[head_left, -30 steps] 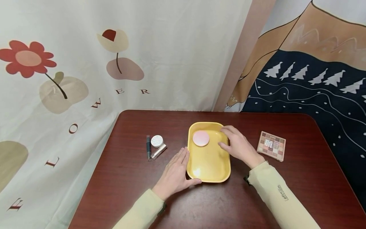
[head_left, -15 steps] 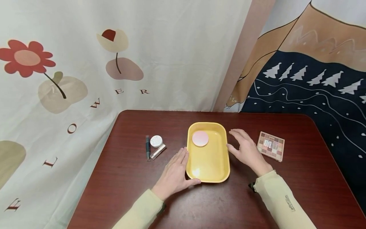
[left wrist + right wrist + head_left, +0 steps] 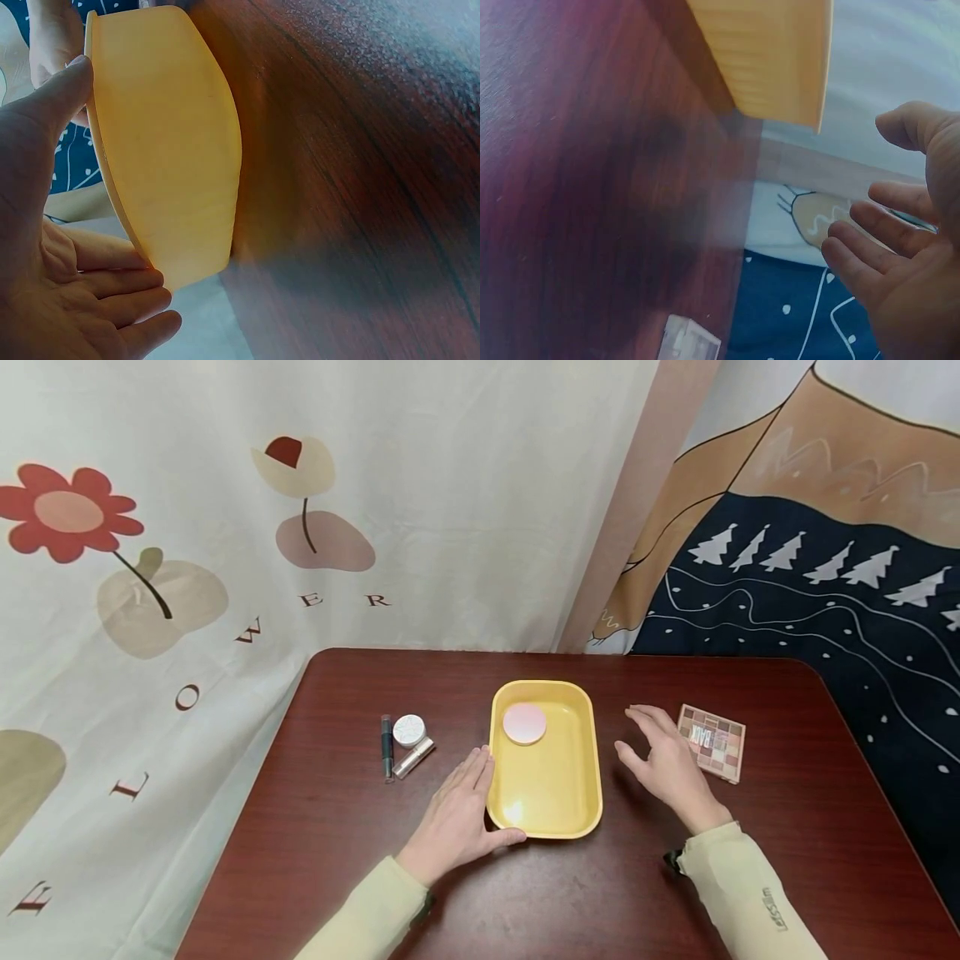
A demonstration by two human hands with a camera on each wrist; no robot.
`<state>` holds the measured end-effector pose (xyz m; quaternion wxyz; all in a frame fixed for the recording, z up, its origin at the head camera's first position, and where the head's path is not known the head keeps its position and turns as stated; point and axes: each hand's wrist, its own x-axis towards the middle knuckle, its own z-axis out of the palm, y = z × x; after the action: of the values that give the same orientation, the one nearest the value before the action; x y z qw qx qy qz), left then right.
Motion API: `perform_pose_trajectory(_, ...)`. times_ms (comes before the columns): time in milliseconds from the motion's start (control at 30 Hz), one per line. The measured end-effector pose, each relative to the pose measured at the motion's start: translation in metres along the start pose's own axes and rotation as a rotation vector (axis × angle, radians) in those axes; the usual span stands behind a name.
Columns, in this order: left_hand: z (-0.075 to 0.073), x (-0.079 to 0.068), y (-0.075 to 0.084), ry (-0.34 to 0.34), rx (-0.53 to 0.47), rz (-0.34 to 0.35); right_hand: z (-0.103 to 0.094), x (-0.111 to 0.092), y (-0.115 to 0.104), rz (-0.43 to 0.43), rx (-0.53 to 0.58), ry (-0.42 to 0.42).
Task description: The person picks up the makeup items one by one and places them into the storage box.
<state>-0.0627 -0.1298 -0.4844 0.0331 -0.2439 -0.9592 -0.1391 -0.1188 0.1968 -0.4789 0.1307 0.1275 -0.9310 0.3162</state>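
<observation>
A yellow tray point(image 3: 555, 777) stands on the table with a round pink compact point(image 3: 524, 723) inside, near its far left corner. My left hand point(image 3: 459, 814) rests against the tray's left side, thumb at the near edge and fingers along the rim; the left wrist view shows these fingers touching the yellow wall point(image 3: 165, 142). To the right of the tray, apart from it, my right hand point(image 3: 669, 767) hovers with relaxed fingers and holds nothing. Just beyond that hand lies a square eyeshadow palette point(image 3: 716, 743), partly covered by it; its corner point(image 3: 688, 341) shows in the right wrist view.
Left of the tray lie a dark slim tube point(image 3: 387, 748), a round white jar point(image 3: 409, 730) and a silver lipstick tube point(image 3: 414, 758), close together. The brown table point(image 3: 315, 852) ends at printed curtains point(image 3: 465, 510) behind.
My right hand has moved right, from over the tray's right rim to the space between tray and palette. The left hand has stayed at the tray, and the compact has stayed inside.
</observation>
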Motion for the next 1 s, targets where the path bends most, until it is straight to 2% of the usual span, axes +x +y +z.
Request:
perform_pose_trajectory(700,0.0,-0.001,0.0,0.013,-0.001,0.015,-0.007,-0.015,0.031,0.188,-0.093,0.064)
perform_pose_trajectory(1000,0.0,-0.001,0.0,0.017,-0.003,0.016,-0.007,-0.022,0.044,0.182,-0.096,0.144)
